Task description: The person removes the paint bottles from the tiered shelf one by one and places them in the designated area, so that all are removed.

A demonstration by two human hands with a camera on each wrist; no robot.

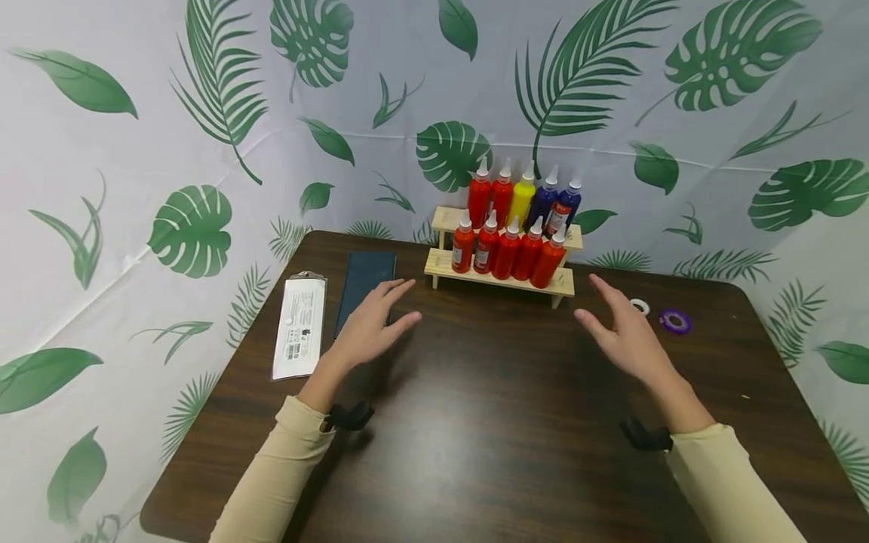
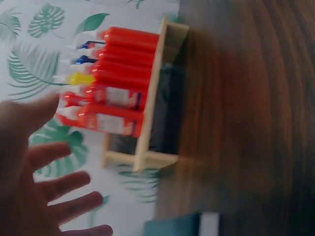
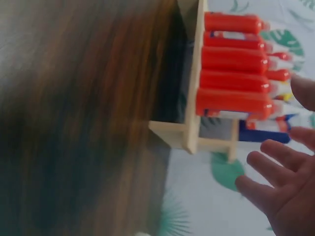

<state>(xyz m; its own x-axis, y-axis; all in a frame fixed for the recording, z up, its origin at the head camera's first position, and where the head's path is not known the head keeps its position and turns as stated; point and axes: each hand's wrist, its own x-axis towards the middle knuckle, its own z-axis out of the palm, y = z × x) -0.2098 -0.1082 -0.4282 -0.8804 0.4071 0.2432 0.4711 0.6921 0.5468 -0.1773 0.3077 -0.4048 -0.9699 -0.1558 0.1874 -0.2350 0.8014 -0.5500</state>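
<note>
Now holding out the left grip (image 1: 372,324), fingers spread, left of the frame's centre, and holding out the right grip (image 1: 627,339), equally spread, right of the centre. Seeing bottles (image 1: 508,253) on a two-step wooden stand (image 1: 468,275), slightly above the middle of the frame: counting five red in the front row, and two red, one yellow and two blue in the back row. Finding at left a dark blue folder (image 1: 363,279), partly covered by the left grip, and a white packet (image 1: 300,324) farther left. Noticing a white roll (image 1: 644,309) and a purple roll (image 1: 686,324) near the right grip, upon the brown counter (image 1: 489,377).
</note>
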